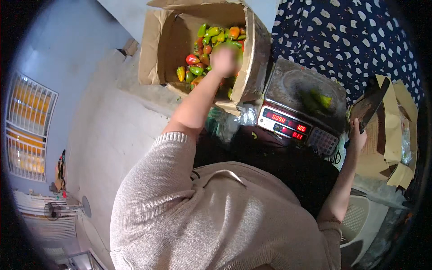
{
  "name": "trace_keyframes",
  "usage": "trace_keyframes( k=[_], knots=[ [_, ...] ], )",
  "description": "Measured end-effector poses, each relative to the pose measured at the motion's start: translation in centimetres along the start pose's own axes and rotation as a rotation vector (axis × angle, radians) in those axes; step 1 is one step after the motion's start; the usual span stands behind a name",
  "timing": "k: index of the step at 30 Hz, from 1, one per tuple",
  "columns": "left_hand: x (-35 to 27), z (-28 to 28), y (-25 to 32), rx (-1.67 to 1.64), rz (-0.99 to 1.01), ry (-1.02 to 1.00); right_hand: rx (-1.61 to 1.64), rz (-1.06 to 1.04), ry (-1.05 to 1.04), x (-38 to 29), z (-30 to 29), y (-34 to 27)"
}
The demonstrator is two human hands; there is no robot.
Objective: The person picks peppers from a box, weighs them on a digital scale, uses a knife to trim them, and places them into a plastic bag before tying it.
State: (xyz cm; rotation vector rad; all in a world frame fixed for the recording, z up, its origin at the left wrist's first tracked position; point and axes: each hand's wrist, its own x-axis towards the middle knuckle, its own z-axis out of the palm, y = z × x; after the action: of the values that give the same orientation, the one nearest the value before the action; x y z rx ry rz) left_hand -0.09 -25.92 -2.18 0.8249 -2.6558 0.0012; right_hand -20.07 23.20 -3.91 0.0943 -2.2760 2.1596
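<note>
My left hand [225, 60] reaches into an open cardboard box [168, 50], over the peppers [204, 59] inside. The peppers are small and plump, in green, yellow, orange and red. A blur covers that hand, so its fingers and anything in them cannot be made out. On the right, my right hand [357, 137] grips the handle end of what looks like a long dark knife [374, 103], its blade pointing up and away. Between my hands stands a digital weighing scale [287, 79] with lit red digits. A blurred green pepper [322, 100] rests on its metal plate.
Beside my right hand lies an opened cardboard carton [371, 152] with plastic inside. A dark blue patterned cloth [310, 33] hangs or lies behind the scale. Clear plastic [248, 114] sits under the box's near edge. A white plastic chair [368, 216] stands at lower right.
</note>
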Motion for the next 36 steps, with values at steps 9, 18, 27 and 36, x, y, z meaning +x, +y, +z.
trace_keyframes(
  k=[9, 18, 27, 36],
  knots=[
    [-0.2, 0.2, -6.0, -1.482, -0.464, 0.007, -0.01, -0.092, 0.058, 0.4, -0.4, 0.3],
    [-1.4, -4.1, -3.0, -1.927, -0.539, -0.097, -0.002, -0.056, 0.017, 0.0, -0.5, 0.4],
    [-7.1, -15.9, 10.0, -1.034, 0.311, 0.273, -0.132, 0.007, -0.022, -0.4, -0.8, -1.0],
    [-6.6, -23.7, 26.7, -1.536, 0.797, 0.54, -0.484, -0.105, 0.078, 1.7, 0.8, 4.0]
  ],
)
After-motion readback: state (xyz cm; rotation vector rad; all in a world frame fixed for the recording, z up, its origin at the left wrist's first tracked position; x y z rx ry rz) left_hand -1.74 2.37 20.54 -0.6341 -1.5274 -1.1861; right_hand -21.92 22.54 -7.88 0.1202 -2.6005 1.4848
